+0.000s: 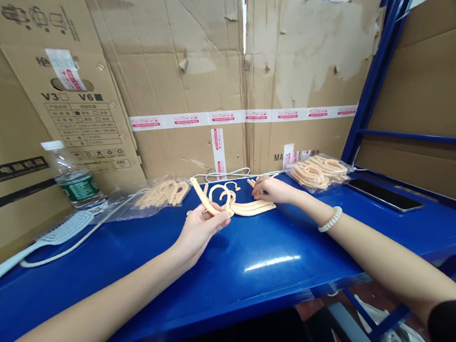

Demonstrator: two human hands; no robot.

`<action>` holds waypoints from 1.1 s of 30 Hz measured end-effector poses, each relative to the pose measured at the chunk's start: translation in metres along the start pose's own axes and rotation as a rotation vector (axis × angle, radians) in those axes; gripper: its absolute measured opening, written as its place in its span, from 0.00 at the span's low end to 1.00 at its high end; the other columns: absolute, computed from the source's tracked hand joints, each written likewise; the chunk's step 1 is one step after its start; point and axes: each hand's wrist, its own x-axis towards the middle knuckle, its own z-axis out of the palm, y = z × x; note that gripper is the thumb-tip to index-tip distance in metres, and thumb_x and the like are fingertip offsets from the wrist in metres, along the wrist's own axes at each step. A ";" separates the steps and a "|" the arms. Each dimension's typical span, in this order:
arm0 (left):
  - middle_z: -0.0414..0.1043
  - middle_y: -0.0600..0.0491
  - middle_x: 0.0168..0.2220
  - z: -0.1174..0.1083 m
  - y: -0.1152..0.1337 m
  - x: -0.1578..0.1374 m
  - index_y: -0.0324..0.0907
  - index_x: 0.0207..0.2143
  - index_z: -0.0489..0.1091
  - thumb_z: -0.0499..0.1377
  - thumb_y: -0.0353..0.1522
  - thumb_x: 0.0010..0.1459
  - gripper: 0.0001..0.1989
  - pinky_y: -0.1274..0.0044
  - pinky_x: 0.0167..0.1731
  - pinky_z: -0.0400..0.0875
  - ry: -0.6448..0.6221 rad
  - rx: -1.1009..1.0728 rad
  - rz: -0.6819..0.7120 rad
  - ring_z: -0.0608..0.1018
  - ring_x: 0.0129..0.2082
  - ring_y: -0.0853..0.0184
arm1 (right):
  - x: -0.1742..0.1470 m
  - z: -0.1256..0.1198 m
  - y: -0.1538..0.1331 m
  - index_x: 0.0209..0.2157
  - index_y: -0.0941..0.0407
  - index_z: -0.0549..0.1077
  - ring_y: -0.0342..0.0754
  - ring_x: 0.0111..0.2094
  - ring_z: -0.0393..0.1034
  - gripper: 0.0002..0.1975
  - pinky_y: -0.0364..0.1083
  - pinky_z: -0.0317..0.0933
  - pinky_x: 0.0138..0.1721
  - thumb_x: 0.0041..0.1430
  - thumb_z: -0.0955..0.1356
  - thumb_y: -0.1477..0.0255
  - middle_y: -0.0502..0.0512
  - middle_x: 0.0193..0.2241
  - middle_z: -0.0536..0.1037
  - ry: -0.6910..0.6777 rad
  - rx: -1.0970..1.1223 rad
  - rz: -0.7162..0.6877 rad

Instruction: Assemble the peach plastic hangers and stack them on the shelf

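My left hand (201, 228) is closed around a curved, cream plastic hanger piece (203, 195), which tilts up to the left above the blue table. Just behind it are cream hanger hooks (218, 188); I cannot tell whether one is joined to the held piece. Curved cream hanger arms (253, 208) lie on the table between my hands. My right hand (273, 189) reaches to the back of the table, fingers bent together among small cream strips (252, 182). What sits between its fingertips is hidden.
Plastic bags of cream hanger parts lie at the left (161, 194) and right (319, 172). A water bottle (76, 180), a hairbrush (64, 230) and a white cable (65, 256) are at left; a phone (383, 193) lies at right. Cardboard (187, 78) walls the back.
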 end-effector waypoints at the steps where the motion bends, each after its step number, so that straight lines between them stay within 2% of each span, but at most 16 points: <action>1: 0.75 0.54 0.28 0.000 -0.001 0.000 0.37 0.31 0.68 0.69 0.26 0.43 0.14 0.80 0.38 0.75 0.000 -0.005 0.004 0.78 0.32 0.71 | 0.001 0.002 0.001 0.32 0.58 0.79 0.52 0.40 0.71 0.07 0.49 0.63 0.44 0.54 0.68 0.78 0.58 0.34 0.79 -0.006 -0.003 -0.003; 4: 0.75 0.53 0.29 -0.001 -0.002 0.001 0.37 0.31 0.68 0.70 0.26 0.43 0.14 0.79 0.40 0.75 -0.002 -0.007 0.010 0.78 0.33 0.71 | 0.004 0.006 0.002 0.29 0.58 0.78 0.52 0.39 0.71 0.07 0.49 0.63 0.43 0.52 0.67 0.80 0.58 0.32 0.78 0.012 0.018 0.012; 7: 0.75 0.53 0.29 -0.002 -0.002 0.002 0.37 0.31 0.68 0.70 0.26 0.42 0.15 0.78 0.40 0.75 -0.005 -0.003 0.014 0.78 0.33 0.71 | 0.004 0.005 0.000 0.28 0.58 0.75 0.49 0.36 0.71 0.05 0.47 0.65 0.39 0.53 0.67 0.79 0.57 0.32 0.77 0.114 0.170 0.062; 9: 0.75 0.53 0.28 -0.002 -0.001 0.002 0.37 0.31 0.68 0.70 0.26 0.42 0.15 0.78 0.40 0.74 -0.012 -0.006 0.027 0.78 0.33 0.71 | 0.003 0.001 -0.006 0.30 0.58 0.73 0.46 0.30 0.71 0.05 0.45 0.66 0.33 0.56 0.65 0.75 0.55 0.30 0.76 0.237 0.372 0.152; 12: 0.75 0.54 0.28 -0.002 -0.002 0.003 0.37 0.31 0.67 0.70 0.27 0.42 0.16 0.79 0.36 0.74 -0.019 0.011 0.041 0.78 0.31 0.71 | 0.001 -0.009 -0.027 0.34 0.57 0.69 0.43 0.24 0.71 0.08 0.44 0.66 0.25 0.59 0.65 0.66 0.52 0.28 0.76 0.419 0.806 0.266; 15: 0.75 0.54 0.28 -0.002 -0.002 0.003 0.38 0.33 0.66 0.69 0.28 0.43 0.16 0.78 0.34 0.74 -0.013 0.029 0.039 0.78 0.29 0.70 | 0.000 -0.018 -0.059 0.37 0.56 0.69 0.44 0.26 0.74 0.14 0.45 0.70 0.28 0.56 0.68 0.60 0.55 0.36 0.77 0.510 1.151 0.265; 19: 0.74 0.55 0.27 0.001 -0.002 0.000 0.38 0.32 0.65 0.69 0.28 0.42 0.16 0.77 0.35 0.74 -0.009 0.025 0.052 0.78 0.28 0.70 | 0.000 -0.019 -0.094 0.35 0.58 0.74 0.47 0.34 0.77 0.16 0.48 0.71 0.39 0.51 0.72 0.59 0.56 0.37 0.78 0.502 1.347 0.304; 24: 0.73 0.56 0.26 0.002 -0.001 0.000 0.38 0.31 0.66 0.70 0.28 0.40 0.17 0.78 0.33 0.73 -0.018 0.057 0.073 0.77 0.27 0.71 | -0.001 -0.007 -0.105 0.30 0.59 0.75 0.44 0.31 0.75 0.14 0.48 0.70 0.40 0.46 0.75 0.63 0.56 0.34 0.79 0.478 1.469 0.394; 27: 0.74 0.55 0.27 0.001 -0.001 0.001 0.37 0.31 0.68 0.70 0.27 0.40 0.16 0.77 0.35 0.73 -0.018 0.032 0.048 0.77 0.27 0.71 | -0.003 -0.003 -0.105 0.35 0.57 0.75 0.43 0.30 0.74 0.16 0.47 0.71 0.38 0.42 0.77 0.69 0.55 0.38 0.78 0.494 1.528 0.449; 30: 0.75 0.54 0.29 0.000 -0.002 0.002 0.36 0.32 0.69 0.69 0.26 0.41 0.15 0.77 0.38 0.74 -0.026 -0.024 0.013 0.78 0.30 0.71 | -0.003 -0.003 -0.107 0.43 0.52 0.72 0.42 0.30 0.75 0.25 0.48 0.71 0.39 0.40 0.77 0.75 0.53 0.45 0.75 0.561 1.568 0.496; 33: 0.76 0.52 0.29 0.000 -0.002 0.003 0.36 0.33 0.68 0.68 0.23 0.43 0.15 0.75 0.40 0.73 -0.023 -0.071 -0.009 0.78 0.32 0.69 | -0.003 -0.002 -0.106 0.45 0.51 0.70 0.45 0.32 0.76 0.30 0.49 0.71 0.43 0.38 0.77 0.79 0.51 0.39 0.77 0.525 1.673 0.536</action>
